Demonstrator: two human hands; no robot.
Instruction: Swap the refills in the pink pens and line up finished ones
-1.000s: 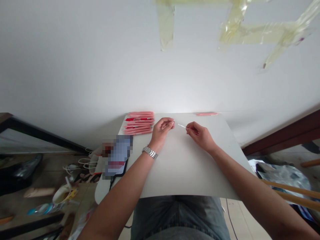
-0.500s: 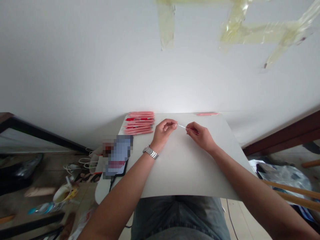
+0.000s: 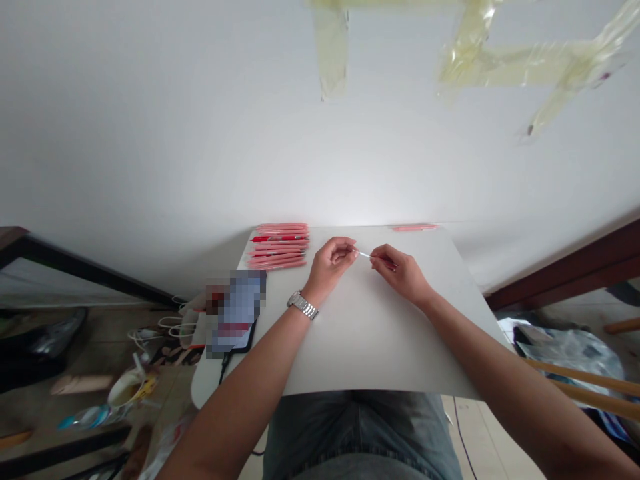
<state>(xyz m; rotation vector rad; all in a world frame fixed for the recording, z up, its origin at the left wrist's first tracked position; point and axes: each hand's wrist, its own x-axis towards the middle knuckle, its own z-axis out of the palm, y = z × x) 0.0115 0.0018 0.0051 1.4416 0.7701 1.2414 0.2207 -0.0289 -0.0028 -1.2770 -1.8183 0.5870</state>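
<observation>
A thin white rod [image 3: 365, 254], looking like a pen refill, spans the short gap between my two hands over the table. My left hand [image 3: 336, 259], with a metal watch on its wrist, pinches its left end between thumb and fingertips. At the other end, my right hand [image 3: 395, 268] is closed around the rod. A small reddish bit shows within those fingers, too hidden to name. To the left lie several pink pens [image 3: 280, 261] in a row, with a red pen [image 3: 280, 238] among them. Another pink pen [image 3: 415, 228] rests at the table's back right edge.
The white table [image 3: 370, 340] stands against a white wall with yellowish tape [image 3: 333, 53]. A phone [image 3: 237, 313], partly blurred, sits at the left edge with a cable. On the floor at left are a cup [image 3: 125, 388] and a bottle [image 3: 87, 417]; plastic bags [image 3: 575, 353] lie at right.
My left fingertips have shifted slightly right along the rod, narrowing the gap between the hands. My right hand is almost still.
</observation>
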